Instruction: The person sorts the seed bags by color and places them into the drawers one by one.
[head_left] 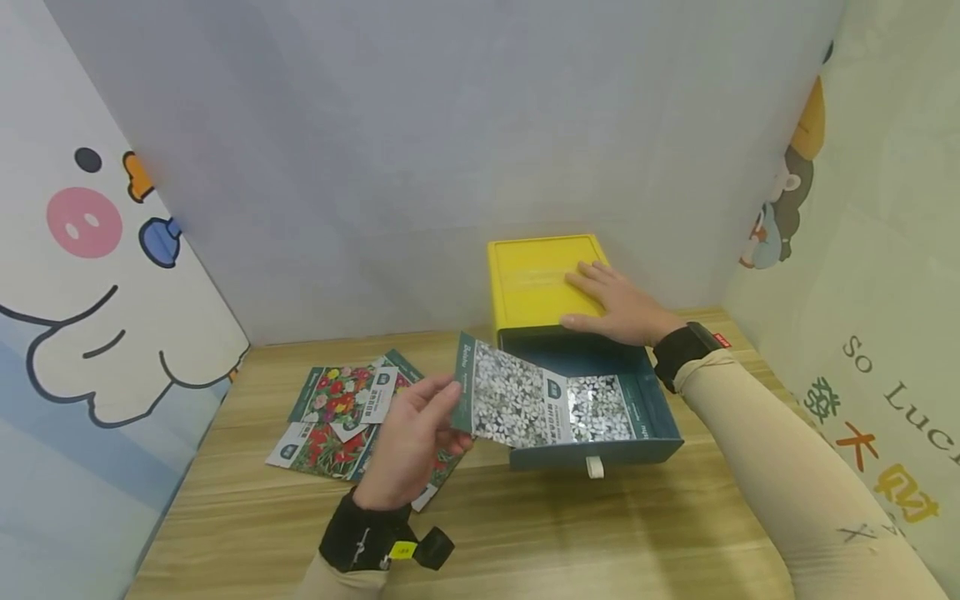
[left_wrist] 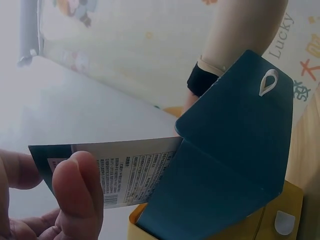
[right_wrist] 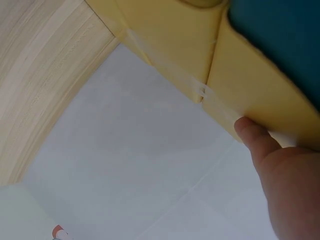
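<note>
My left hand [head_left: 408, 442] pinches a seed packet [head_left: 513, 396] printed with white flowers by its green end, thumb on top. The far end of this packet reaches over the pulled-out dark teal drawer [head_left: 551, 457]. Inside the drawer lies another white-flower packet [head_left: 600, 408], partly covered by the held one. In the left wrist view, the held packet's printed back [left_wrist: 132, 172] faces the camera. My right hand [head_left: 622, 308] rests with spread fingers on top of the yellow box [head_left: 525, 287] that houses the drawer. A thumb [right_wrist: 255, 137] lies against the yellow side in the right wrist view.
Several seed packets with red and mixed flowers [head_left: 341, 396] lie overlapping on the wooden table [head_left: 247, 517], left of the drawer and partly behind my left hand. A pale pull tab [head_left: 595, 467] hangs from the drawer front. A grey wall [head_left: 360, 167] stands behind the box.
</note>
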